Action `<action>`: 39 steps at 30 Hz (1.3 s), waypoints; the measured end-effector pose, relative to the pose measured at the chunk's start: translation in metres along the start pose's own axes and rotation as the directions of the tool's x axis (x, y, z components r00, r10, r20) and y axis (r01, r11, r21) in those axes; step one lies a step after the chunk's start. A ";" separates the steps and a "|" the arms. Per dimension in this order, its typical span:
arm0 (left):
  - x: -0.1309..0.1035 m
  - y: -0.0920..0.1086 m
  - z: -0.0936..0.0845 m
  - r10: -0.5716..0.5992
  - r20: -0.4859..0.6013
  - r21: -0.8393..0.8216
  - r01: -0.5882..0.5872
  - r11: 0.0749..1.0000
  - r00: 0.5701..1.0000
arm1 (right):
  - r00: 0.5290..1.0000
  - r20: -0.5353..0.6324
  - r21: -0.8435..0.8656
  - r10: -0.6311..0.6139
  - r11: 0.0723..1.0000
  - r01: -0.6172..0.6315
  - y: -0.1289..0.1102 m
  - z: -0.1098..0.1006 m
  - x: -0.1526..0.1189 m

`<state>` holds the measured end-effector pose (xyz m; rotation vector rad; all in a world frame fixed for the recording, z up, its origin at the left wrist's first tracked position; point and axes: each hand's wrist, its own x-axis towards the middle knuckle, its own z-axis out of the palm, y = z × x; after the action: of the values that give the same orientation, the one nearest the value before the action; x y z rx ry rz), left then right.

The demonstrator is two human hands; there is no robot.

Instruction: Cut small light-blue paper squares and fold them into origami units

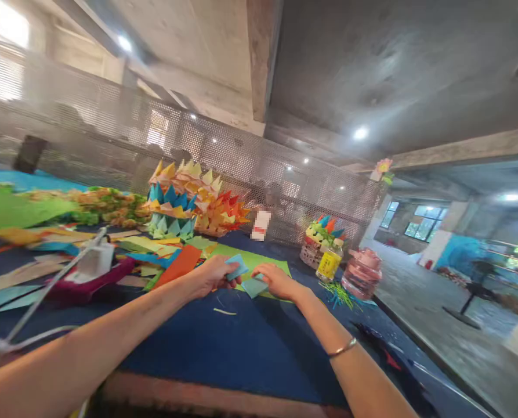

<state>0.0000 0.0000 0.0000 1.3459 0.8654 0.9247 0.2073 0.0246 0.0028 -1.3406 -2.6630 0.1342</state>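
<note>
My left hand (215, 275) is closed on a small piece of blue paper (236, 265), its thumb lying along the near side. Just to the right, my right hand (278, 281) pinches a paler blue piece of paper (254, 287) under bent fingers. Both hands are over the dark blue tabletop (232, 354), at the near edge of a large green sheet (280, 266). A thin pale paper scrap (224, 312) lies below them.
To the left lie coloured paper strips (183, 264) and a magenta tray-like object (91, 281). Folded-paper pieces (171, 200) stand behind. At right are a yellow-labelled bottle (329, 262), a pink jar (362, 273) and blue-green strands (339, 294). A perforated screen (319, 191) closes the back.
</note>
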 end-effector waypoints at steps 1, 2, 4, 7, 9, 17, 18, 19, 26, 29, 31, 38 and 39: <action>0.001 0.000 0.000 -0.002 -0.002 -0.004 0.002 1.000 1.000 | 1.000 0.015 0.006 -0.006 1.000 0.006 0.001 -0.002 -0.002; 0.002 0.001 -0.001 -0.002 -0.003 -0.006 0.002 1.000 1.000 | 1.000 0.030 0.012 -0.009 1.000 0.009 0.003 -0.003 -0.004; 0.004 0.001 -0.001 0.001 -0.002 -0.003 -0.001 1.000 1.000 | 0.999 0.052 0.024 -0.004 1.000 0.003 0.005 -0.007 -0.008; 0.006 -0.001 -0.002 0.019 0.008 0.021 -0.019 1.000 1.000 | 0.996 0.081 0.040 0.026 0.999 -0.029 0.006 -0.011 -0.012; 0.006 -0.002 -0.003 0.033 0.018 0.045 -0.034 0.998 0.999 | 0.994 0.091 0.046 0.063 0.997 -0.068 0.006 -0.013 -0.014; 0.006 -0.003 -0.007 0.105 0.055 0.085 -0.109 0.990 0.993 | 0.980 0.155 0.089 0.126 0.986 -0.140 -0.002 -0.019 -0.021; 0.006 -0.004 -0.007 0.112 0.055 0.087 -0.117 0.989 0.992 | 0.981 0.153 0.086 0.123 0.987 -0.137 -0.003 -0.020 -0.022; 0.006 -0.005 -0.007 0.115 0.055 0.091 -0.119 0.989 0.992 | 0.982 0.147 0.082 0.122 0.987 -0.135 -0.003 -0.020 -0.023; 0.006 -0.005 -0.007 0.123 0.071 0.112 -0.130 0.985 0.990 | 0.988 0.077 0.074 0.132 0.988 -0.138 -0.006 -0.020 -0.028; 0.006 -0.005 -0.008 0.142 0.045 0.131 -0.147 0.980 0.989 | 0.988 -0.072 0.063 0.137 0.989 -0.132 -0.009 -0.022 -0.028; 0.007 -0.004 -0.008 0.155 0.015 0.155 -0.155 0.976 0.988 | 0.967 -0.209 0.040 0.143 0.990 -0.137 -0.012 -0.022 -0.028; 0.007 -0.002 -0.009 0.174 -0.079 0.247 -0.150 0.957 0.982 | 0.958 -0.260 -0.025 0.116 0.992 -0.127 -0.010 -0.004 -0.026; 0.007 -0.002 -0.009 0.182 -0.092 0.262 -0.152 0.953 0.979 | 0.960 -0.252 -0.028 0.121 0.991 -0.132 -0.010 -0.001 -0.026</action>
<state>-0.0050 0.0103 -0.0026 1.6186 0.9958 1.0579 0.2153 -0.0022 0.0023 -1.4364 -2.3860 -0.0757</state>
